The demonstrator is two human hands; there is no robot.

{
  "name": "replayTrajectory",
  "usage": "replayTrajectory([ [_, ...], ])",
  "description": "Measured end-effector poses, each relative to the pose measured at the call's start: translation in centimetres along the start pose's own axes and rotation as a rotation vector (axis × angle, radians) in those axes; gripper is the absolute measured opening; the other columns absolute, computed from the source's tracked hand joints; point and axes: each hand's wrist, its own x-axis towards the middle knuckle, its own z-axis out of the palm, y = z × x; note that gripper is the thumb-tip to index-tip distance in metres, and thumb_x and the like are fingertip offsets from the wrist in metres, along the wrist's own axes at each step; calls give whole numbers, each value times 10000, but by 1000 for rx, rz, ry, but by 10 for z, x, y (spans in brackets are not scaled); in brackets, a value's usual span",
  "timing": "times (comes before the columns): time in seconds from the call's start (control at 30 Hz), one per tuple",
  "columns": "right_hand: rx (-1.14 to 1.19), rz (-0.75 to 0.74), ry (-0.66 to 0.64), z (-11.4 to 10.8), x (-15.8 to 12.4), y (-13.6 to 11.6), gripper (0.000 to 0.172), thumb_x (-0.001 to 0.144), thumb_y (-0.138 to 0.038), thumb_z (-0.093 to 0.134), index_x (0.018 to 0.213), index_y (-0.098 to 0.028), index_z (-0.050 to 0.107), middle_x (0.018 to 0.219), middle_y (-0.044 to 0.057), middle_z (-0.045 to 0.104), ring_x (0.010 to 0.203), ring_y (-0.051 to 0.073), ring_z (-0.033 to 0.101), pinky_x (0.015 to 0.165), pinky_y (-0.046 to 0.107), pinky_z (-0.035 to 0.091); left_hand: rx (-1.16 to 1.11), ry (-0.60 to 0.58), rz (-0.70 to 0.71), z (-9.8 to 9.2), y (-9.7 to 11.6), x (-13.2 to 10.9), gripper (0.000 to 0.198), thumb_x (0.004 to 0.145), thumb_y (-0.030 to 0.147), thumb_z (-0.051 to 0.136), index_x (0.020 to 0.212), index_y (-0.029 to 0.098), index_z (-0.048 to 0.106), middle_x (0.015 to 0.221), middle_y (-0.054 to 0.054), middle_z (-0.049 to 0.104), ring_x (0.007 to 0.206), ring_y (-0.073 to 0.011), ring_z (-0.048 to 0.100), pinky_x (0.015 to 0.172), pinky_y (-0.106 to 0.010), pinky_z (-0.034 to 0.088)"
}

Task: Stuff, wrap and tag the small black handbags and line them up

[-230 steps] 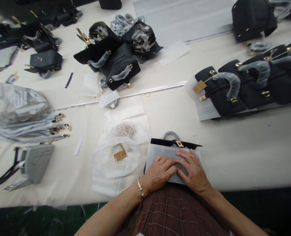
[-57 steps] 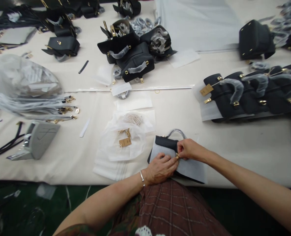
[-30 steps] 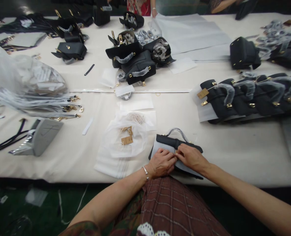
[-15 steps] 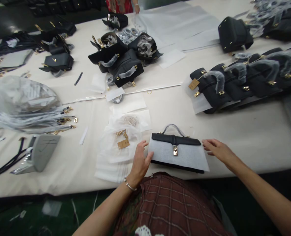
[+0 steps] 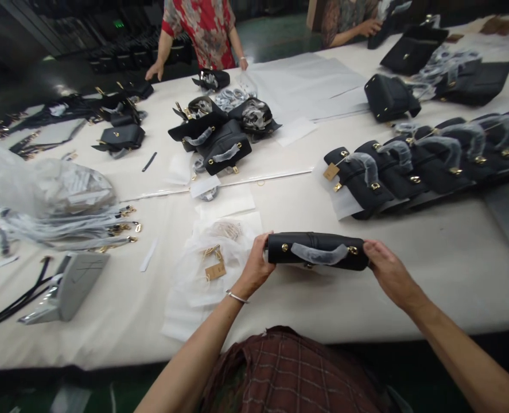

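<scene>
A black handbag (image 5: 297, 240) with gold fittings stands tipped so that its top faces me. Its handle (image 5: 321, 254) is wrapped in clear plastic and lies folded over. My left hand (image 5: 258, 265) is closed on the bag's left end, and my right hand (image 5: 387, 271) grips the right end. The front of the bag is mostly out of sight below the top. To the left of my left hand, a brown paper tag (image 5: 214, 271) with string lies on a pile of thin white wrapping (image 5: 189, 298).
A row of black handbags (image 5: 370, 178) with wrapped handles stands at the right. More black bags (image 5: 224, 137) are grouped at the centre back. Plastic-wrapped straps (image 5: 73, 232) and a grey panel-like piece (image 5: 82, 284) lie left. A co-worker in red (image 5: 200, 34) stands across the table.
Both hands have closed on the handbag's ends. The bag has been tipped from lying with its paper-covered front showing to its top facing me. My view has lifted, showing more of the co-workers.
</scene>
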Motion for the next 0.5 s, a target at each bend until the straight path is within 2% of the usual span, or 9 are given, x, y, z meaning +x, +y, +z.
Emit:
replayTrajectory([
  [0.07, -128, 16, 42, 1, 4, -3, 551, 772, -671, 611, 1089, -221, 607, 1076, 89, 715, 1070, 294, 646, 968, 401, 523, 53, 13, 19, 5, -7, 10, 693, 672, 42, 548, 1344, 183, 457, 1346, -127, 520, 1299, -266, 466, 1156, -502, 334],
  [0.13, -241, -32, 149, 3, 4, -8, 594, 757, -678, 611, 1118, -206, 604, 1134, 113, 693, 1086, 318, 639, 981, 450, 513, 59, 19, -17, 9, -13, 15, 730, 649, 21, 533, 1355, 184, 440, 1346, -127, 521, 1296, -265, 465, 1148, -504, 345],
  [0.17, -300, -114, 211, 5, 4, -12, 617, 765, -679, 602, 1160, -205, 594, 1202, 125, 666, 1125, 329, 621, 1004, 476, 494, 55, 18, -35, 10, -15, 16, 745, 644, 17, 534, 1362, 184, 433, 1357, -125, 516, 1299, -264, 462, 1148, -500, 347],
  [0.23, -441, -383, 277, 12, 4, -24, 649, 780, -654, 615, 1252, -212, 560, 1327, 134, 597, 1231, 339, 556, 1088, 509, 415, 40, 24, -48, 12, -17, 17, 741, 646, 18, 538, 1362, 178, 434, 1367, -126, 516, 1300, -263, 466, 1146, -494, 354],
  [0.3, -585, -659, 164, 23, 7, -38, 627, 801, -585, 651, 1300, -221, 545, 1366, 125, 578, 1293, 323, 508, 1148, 499, 345, 30, 54, -46, 15, -20, 16, 726, 657, 26, 539, 1361, 169, 434, 1365, -133, 522, 1298, -268, 477, 1142, -506, 361],
  [0.37, -657, -786, -40, 36, 14, -50, 474, 843, -477, 644, 1250, -241, 593, 1291, 100, 641, 1239, 294, 561, 1121, 468, 389, 33, 94, -43, 17, -23, 14, 734, 674, 36, 541, 1384, 170, 411, 1380, -141, 517, 1309, -274, 478, 1143, -527, 361],
  [0.43, -664, -760, -206, 48, 23, -60, 281, 879, -387, 591, 1119, -260, 666, 1185, 74, 699, 1135, 274, 630, 1042, 435, 469, 52, 116, -31, 18, -24, 9, 762, 684, 35, 536, 1416, 177, 381, 1405, -145, 501, 1330, -274, 468, 1150, -533, 361],
  [0.5, -635, -646, -285, 53, 32, -67, 216, 874, -379, 580, 1008, -262, 702, 1106, 68, 727, 1059, 275, 664, 981, 414, 513, 99, 127, -10, 18, -23, -1, 805, 685, 25, 535, 1449, 190, 344, 1430, -144, 481, 1349, -275, 455, 1155, -531, 370],
])
